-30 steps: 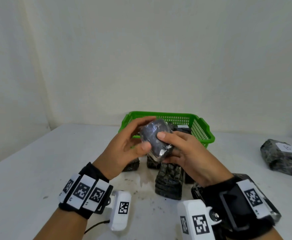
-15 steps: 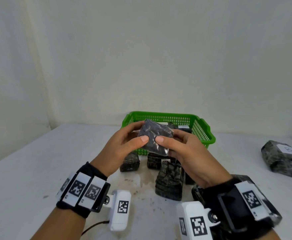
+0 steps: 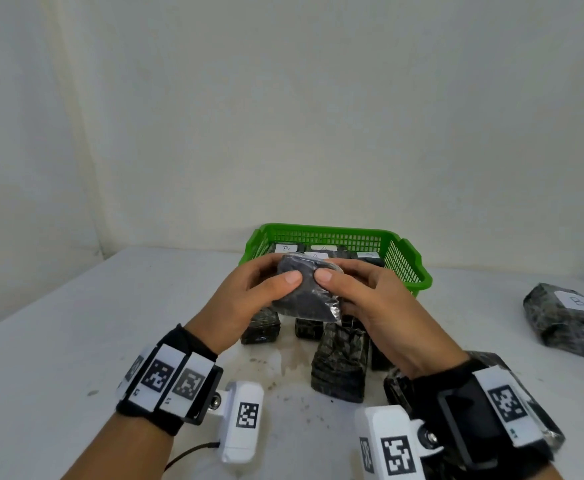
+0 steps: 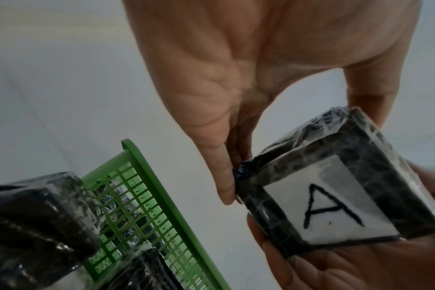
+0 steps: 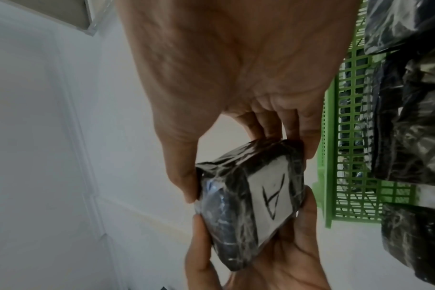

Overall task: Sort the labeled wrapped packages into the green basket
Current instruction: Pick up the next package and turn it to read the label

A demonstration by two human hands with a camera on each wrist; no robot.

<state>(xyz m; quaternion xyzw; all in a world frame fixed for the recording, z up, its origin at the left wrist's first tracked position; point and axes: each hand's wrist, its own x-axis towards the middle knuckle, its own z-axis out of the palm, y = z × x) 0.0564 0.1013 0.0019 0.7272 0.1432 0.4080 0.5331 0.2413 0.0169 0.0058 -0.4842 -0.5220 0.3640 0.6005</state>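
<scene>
Both hands hold one small dark plastic-wrapped package (image 3: 306,294) above the table, just in front of the green basket (image 3: 412,268). My left hand (image 3: 249,299) grips its left side and my right hand (image 3: 373,296) its right side, thumbs on top. The wrist views show a white label with the letter A on the package (image 4: 330,198) (image 5: 261,198), facing down away from the head camera. The basket (image 4: 147,200) (image 5: 333,176) holds several wrapped packages with white labels.
Several dark wrapped packages (image 3: 339,365) stand on the white table (image 3: 76,323) under and in front of my hands. A larger wrapped package labelled B (image 3: 567,317) lies at the right. A wall rises right behind the basket.
The hands have turned the package from upright to flatter, bringing both thumbs onto its top. It has moved slightly toward the basket.
</scene>
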